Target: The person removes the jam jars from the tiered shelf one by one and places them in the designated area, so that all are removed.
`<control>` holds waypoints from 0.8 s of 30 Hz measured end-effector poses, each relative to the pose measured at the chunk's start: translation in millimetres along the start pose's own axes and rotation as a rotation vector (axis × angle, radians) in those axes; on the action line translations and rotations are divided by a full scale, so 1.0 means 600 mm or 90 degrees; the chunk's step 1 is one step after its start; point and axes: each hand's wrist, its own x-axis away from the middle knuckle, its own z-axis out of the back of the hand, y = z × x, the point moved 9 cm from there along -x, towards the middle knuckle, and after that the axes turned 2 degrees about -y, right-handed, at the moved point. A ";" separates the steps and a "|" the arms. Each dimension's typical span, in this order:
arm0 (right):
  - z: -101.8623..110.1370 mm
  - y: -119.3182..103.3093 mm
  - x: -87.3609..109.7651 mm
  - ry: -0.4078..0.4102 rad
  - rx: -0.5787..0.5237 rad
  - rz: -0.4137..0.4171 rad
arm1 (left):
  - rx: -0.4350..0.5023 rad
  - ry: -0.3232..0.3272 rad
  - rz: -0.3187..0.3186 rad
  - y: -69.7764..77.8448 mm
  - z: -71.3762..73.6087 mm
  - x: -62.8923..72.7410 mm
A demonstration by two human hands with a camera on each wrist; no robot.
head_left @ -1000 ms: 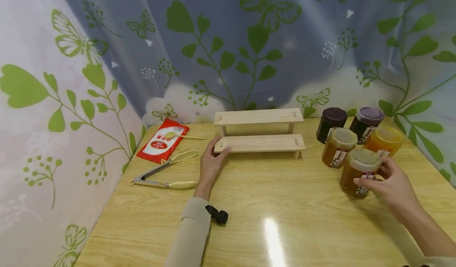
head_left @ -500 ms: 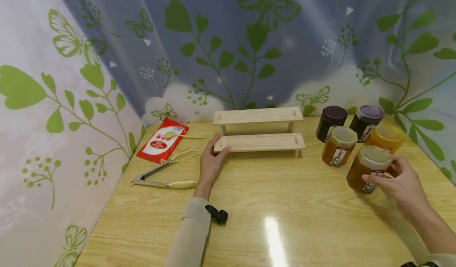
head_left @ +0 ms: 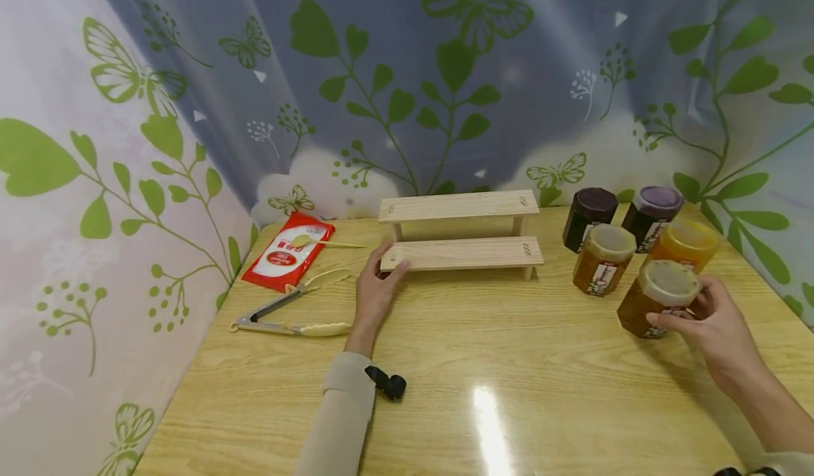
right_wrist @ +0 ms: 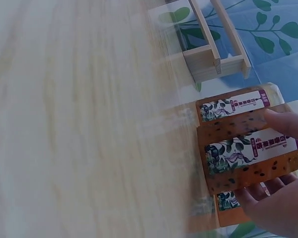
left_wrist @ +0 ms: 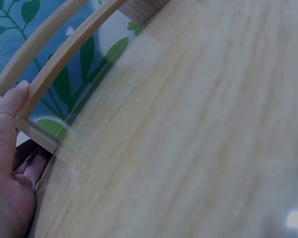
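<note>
My right hand (head_left: 725,331) grips a jar of orange-brown jam (head_left: 641,308) with a pale lid, thumb on the near side and fingers behind it. The jar leans slightly; dark seeds and a printed label show on the jam jar (right_wrist: 253,156) in the right wrist view. At the left end of a two-step wooden rack (head_left: 470,253), my left hand (head_left: 375,292) holds the lower step. Its thumb lies along the board, and the fingers curl round the end support in the left wrist view.
Behind the held jar stand a second brown jam jar (head_left: 603,260), a yellow-lidded jar (head_left: 687,243) and two dark jars with a black lid (head_left: 594,204) and a purple lid (head_left: 661,200). Leftward lie tongs (head_left: 273,313), a red-and-white packet (head_left: 286,257) and a pale spoon (head_left: 337,244).
The right hand has shifted the jam jar a little to the right and back, tilting it, close to the yellow-lidded jar. The left hand keeps its place on the rack.
</note>
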 end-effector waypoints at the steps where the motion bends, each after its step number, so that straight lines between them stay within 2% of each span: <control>1: 0.001 0.000 0.000 -0.005 -0.002 -0.001 | -0.001 -0.004 0.000 0.000 -0.001 -0.001; 4: 0.001 0.004 0.001 -0.024 0.010 -0.011 | -0.005 -0.008 0.005 -0.003 -0.001 -0.002; 8: 0.001 0.012 0.001 -0.044 0.063 -0.034 | -0.007 -0.008 0.022 -0.006 0.006 -0.005; 12: 0.007 0.006 0.000 -0.051 0.127 -0.045 | -0.016 -0.025 0.047 -0.002 0.007 -0.007; 15: 0.014 -0.008 0.001 -0.044 0.218 -0.044 | -0.025 -0.045 0.065 0.008 0.008 -0.006; 19: 0.016 -0.038 0.002 -0.019 0.331 -0.009 | -0.042 -0.072 0.093 0.025 0.019 -0.004; 22: 0.012 -0.069 0.001 0.000 0.358 0.033 | -0.056 -0.086 0.104 0.047 0.039 -0.006; 24: 0.007 -0.092 -0.001 0.011 0.367 0.063 | -0.077 -0.088 0.098 0.072 0.060 -0.010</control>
